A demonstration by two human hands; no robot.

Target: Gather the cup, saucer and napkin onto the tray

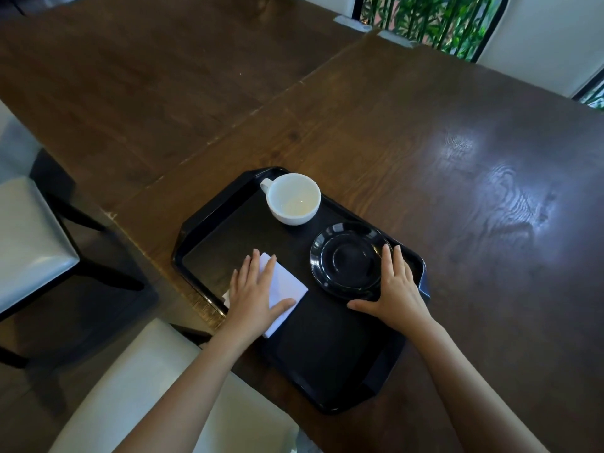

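Left hand (pixel 253 291) and right hand (pixel 397 289) reach forward, palms down, fingers spread.

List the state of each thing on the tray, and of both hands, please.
cup: upright, on the tray, apparently empty
saucer: flat on tray, bare
napkin: folded, under left hand
tray: flat on table
left hand: open, pressing napkin
right hand: open, at saucer's edge

The tabletop (pixel 425 142) is dark, grained wood with a soft sheen. The tray (pixel 209 220) looks like matt black plastic. The cup (pixel 293 199) is smooth, glossy white ceramic, the saucer (pixel 346 256) glossy black. The napkin (pixel 286 284) appears to be white paper, possibly cloth.
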